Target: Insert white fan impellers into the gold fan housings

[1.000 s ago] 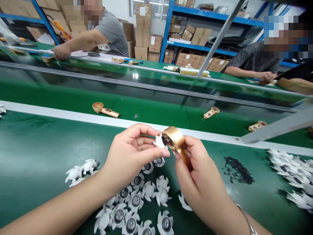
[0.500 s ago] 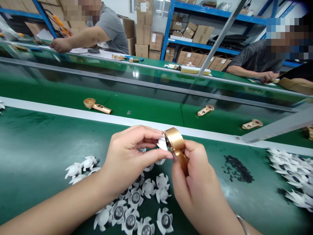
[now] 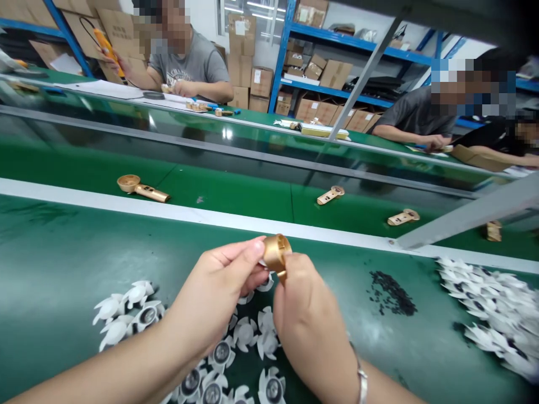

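Note:
Over the green bench, both hands hold a gold handheld-fan housing [image 3: 274, 252], its round ring tilted with the hollow side to the right. My left hand [image 3: 229, 275] pinches the ring's left side, thumb on the outer wall. A sliver of white fan blade shows by those fingers; the rest of it is hidden. My right hand [image 3: 311, 308] is closed around the lower part, its fingers at the ring's right rim, hiding most of the handle. Below the hands lie several white fan blades [image 3: 222, 353], some showing dark round hubs.
Small black pieces [image 3: 391, 294] lie to the right, beside a heap of white fan blades [image 3: 492, 308]. Gold fan housings [image 3: 145, 189] rest on the green belt beyond the white edge strip [image 3: 210, 216]. A slanted metal post [image 3: 455, 213] stands at right. People sit across the line.
The gold housing has turned, so its hollow side now faces right. The white blade has gone from plain view to mostly hidden. My left thumb has moved up onto the ring. The camera view has shifted.

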`<state>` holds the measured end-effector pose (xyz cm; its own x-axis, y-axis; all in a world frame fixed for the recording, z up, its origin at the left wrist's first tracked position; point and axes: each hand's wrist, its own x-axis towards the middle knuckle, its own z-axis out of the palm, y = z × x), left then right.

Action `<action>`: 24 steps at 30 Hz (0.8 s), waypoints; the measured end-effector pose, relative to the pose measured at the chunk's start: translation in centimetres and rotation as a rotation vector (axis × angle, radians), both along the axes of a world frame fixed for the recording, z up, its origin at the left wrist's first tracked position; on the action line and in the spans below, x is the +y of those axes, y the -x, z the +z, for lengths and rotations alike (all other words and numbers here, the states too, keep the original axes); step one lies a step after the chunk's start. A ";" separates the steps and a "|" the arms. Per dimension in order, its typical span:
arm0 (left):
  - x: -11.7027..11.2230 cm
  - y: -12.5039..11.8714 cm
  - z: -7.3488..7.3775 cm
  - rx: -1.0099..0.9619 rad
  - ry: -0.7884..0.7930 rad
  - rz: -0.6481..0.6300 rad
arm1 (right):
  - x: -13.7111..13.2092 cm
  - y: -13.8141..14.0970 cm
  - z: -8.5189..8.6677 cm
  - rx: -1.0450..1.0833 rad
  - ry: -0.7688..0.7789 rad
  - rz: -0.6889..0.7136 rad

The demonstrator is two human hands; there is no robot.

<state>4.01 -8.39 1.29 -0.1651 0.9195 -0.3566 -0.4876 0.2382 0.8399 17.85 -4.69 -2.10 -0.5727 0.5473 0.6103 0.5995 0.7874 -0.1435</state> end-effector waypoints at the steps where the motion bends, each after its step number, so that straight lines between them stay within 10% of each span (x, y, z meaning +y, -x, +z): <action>1: -0.3 -0.4 0.2 -0.017 0.010 -0.002 | -0.4 0.1 -0.2 -0.028 -0.019 -0.017; 6: -0.8 0.8 1.3 0.083 -0.047 -0.153 | 0.1 -0.4 1.1 -0.013 0.117 -0.026; 9: 0.3 4.5 1.6 0.572 -0.049 -0.196 | 4.9 -0.8 2.6 -0.013 0.548 -0.037; 12: 1.7 8.0 1.0 1.173 0.033 -0.115 | 11.4 0.5 2.9 -0.064 0.660 -0.143; 18: 3.3 9.1 -2.0 1.376 0.105 -0.431 | 17.6 4.9 3.0 -0.185 0.756 -0.262; 24: 4.1 9.3 -2.7 1.389 0.188 -0.439 | 15.1 -5.1 6.9 -0.160 0.577 -0.269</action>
<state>-5.29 -4.31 -1.37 -0.1942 0.9443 -0.2656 0.8072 0.3077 0.5037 22.97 10.45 4.84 -0.4294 0.8981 0.0948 0.8138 0.4303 -0.3906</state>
